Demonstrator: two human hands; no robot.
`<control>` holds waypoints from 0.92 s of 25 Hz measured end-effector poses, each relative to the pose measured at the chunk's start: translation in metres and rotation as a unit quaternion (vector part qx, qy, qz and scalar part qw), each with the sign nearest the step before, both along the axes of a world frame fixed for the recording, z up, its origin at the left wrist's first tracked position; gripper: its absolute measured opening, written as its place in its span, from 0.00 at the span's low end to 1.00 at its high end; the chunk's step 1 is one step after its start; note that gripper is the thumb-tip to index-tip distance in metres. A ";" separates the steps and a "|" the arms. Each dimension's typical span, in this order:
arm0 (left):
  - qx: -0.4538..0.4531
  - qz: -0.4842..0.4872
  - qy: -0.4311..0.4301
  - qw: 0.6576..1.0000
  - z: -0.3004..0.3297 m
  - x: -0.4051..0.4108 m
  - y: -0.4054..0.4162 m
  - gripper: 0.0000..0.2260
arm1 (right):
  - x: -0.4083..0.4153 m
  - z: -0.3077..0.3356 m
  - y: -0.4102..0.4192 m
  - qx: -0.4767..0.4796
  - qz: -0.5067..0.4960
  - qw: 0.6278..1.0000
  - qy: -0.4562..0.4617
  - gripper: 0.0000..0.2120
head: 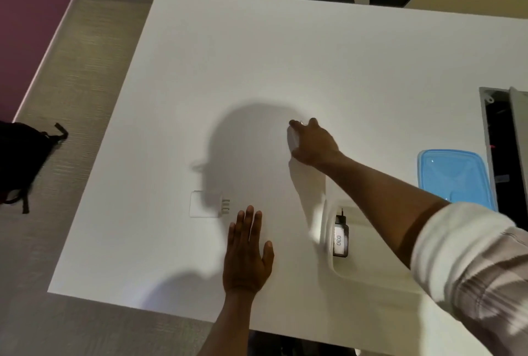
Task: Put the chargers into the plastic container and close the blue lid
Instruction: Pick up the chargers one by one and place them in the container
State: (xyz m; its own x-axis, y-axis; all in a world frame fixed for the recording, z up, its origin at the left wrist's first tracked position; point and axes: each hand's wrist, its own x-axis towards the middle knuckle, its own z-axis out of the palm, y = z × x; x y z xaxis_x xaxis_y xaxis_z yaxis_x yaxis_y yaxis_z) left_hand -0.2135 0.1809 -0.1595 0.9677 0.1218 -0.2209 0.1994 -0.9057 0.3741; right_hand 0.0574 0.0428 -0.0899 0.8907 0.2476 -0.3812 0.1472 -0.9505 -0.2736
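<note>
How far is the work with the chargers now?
Done: one black charger lies in the plastic container. In hand: the right hand grips a white charger. Left: another white charger beside the flat left hand, and the blue lid.

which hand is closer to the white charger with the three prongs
Left. The left hand lies flat on the table just below and right of the white charger. The right hand is farther up and right, closed on another white object.
</note>
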 end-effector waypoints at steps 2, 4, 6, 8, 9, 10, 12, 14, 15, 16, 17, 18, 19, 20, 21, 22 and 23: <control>-0.003 -0.006 -0.005 1.000 0.001 0.000 0.001 0.31 | -0.002 0.009 -0.034 0.021 -0.054 0.998 -0.011 0.31; -0.008 -0.006 -0.008 1.000 -0.001 0.000 0.002 0.31 | -0.011 0.023 -0.063 0.051 -0.101 0.993 -0.036 0.32; -0.007 -0.008 -0.008 1.000 -0.001 0.000 0.001 0.31 | -0.034 0.043 -0.088 0.088 -0.117 0.987 -0.065 0.35; -0.002 -0.011 -0.006 1.000 -0.002 0.001 0.001 0.31 | -0.071 0.066 -0.108 0.131 -0.145 0.977 -0.090 0.38; -0.001 -0.011 -0.007 1.000 -0.002 0.001 0.001 0.31 | -0.093 0.076 -0.116 0.142 -0.155 0.973 -0.098 0.38; 0.001 -0.013 -0.007 1.000 -0.002 0.001 0.001 0.30 | -0.119 0.084 -0.121 0.146 -0.159 0.971 -0.102 0.38; 0.007 -0.017 -0.010 1.000 -0.002 0.000 0.001 0.30 | -0.168 0.091 -0.126 0.152 -0.164 0.971 -0.081 0.37; 0.013 -0.017 -0.011 1.000 -0.002 0.001 0.000 0.30 | -0.205 0.087 -0.126 0.155 -0.177 0.971 -0.033 0.34; 0.014 -0.016 -0.011 1.000 -0.002 0.001 -0.001 0.30 | -0.216 0.081 -0.126 0.148 -0.182 0.972 -0.013 0.33; 0.015 -0.015 -0.011 1.000 -0.001 0.001 -0.001 0.30 | -0.224 0.072 -0.127 0.136 -0.185 0.973 0.001 0.32; 0.016 -0.014 -0.010 1.000 -0.001 0.001 -0.001 0.30 | -0.227 0.062 -0.129 0.121 -0.188 0.975 0.013 0.32; 0.017 -0.013 -0.009 1.000 -0.001 0.000 -0.001 0.30 | -0.227 0.052 -0.131 0.106 -0.191 0.976 0.025 0.32; 0.016 -0.011 -0.008 1.000 -0.001 0.000 -0.002 0.30 | -0.225 0.043 -0.133 0.092 -0.194 0.976 0.034 0.32; 0.015 -0.010 -0.008 1.000 0.000 0.000 -0.002 0.30 | -0.221 0.034 -0.135 0.082 -0.195 0.976 0.042 0.32; 0.016 -0.010 -0.008 1.000 0.000 0.000 -0.002 0.30 | -0.217 0.028 -0.137 0.077 -0.194 0.977 0.048 0.31; 0.019 -0.011 -0.008 1.000 0.000 0.001 -0.002 0.30 | -0.214 0.022 -0.138 0.074 -0.193 0.977 0.051 0.31; 0.022 -0.012 -0.008 1.000 0.000 0.001 -0.003 0.30 | -0.211 0.018 -0.138 0.073 -0.191 0.977 0.055 0.31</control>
State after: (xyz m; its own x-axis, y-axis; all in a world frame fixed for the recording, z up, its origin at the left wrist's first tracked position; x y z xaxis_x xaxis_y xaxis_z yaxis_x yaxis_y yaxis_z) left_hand -0.2125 0.1782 -0.1596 0.9736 0.1077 -0.2010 0.1720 -0.9256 0.3373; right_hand -0.1533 -0.0956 -0.0718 0.8840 -0.0369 -0.4660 -0.2496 -0.8802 -0.4037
